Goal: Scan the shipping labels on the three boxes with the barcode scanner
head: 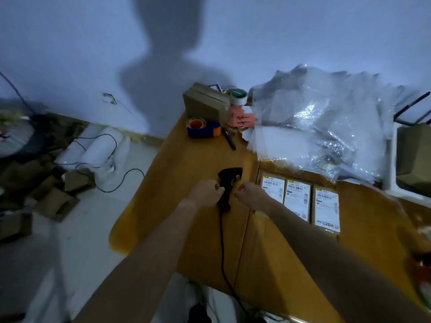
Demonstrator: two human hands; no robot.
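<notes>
both hands meet at the black barcode scanner (227, 186) on the yellow-brown table (177, 173). the left hand (206, 193) is curled against the left side of the scanner's handle, fingers closed onto it. the right hand (248, 191) sits just beside the handle on the other side, thumb and fingertips pinched toward it; whether it truly grips the handle cannot be told. the scanner's head points away from the person, and its black cable (221, 248) runs back between the forearms and off the near table edge.

just right of the right hand, three brown boxes lie side by side, touching, each with a white shipping label facing up: the first box (272, 186) nearest the hand, the middle box (297, 198), and the far box (326, 207). barcodes show near the top of each label, but the small print is too blurred to read; only "20" with a character after it reads at the bottom of the far box's label.

beyond the hands lie a blue-and-orange tape dispenser (203, 127), a black pen (229, 138), a pink note (242, 118) with illegible handwriting, and a heap of clear plastic bags (321, 122).
</notes>
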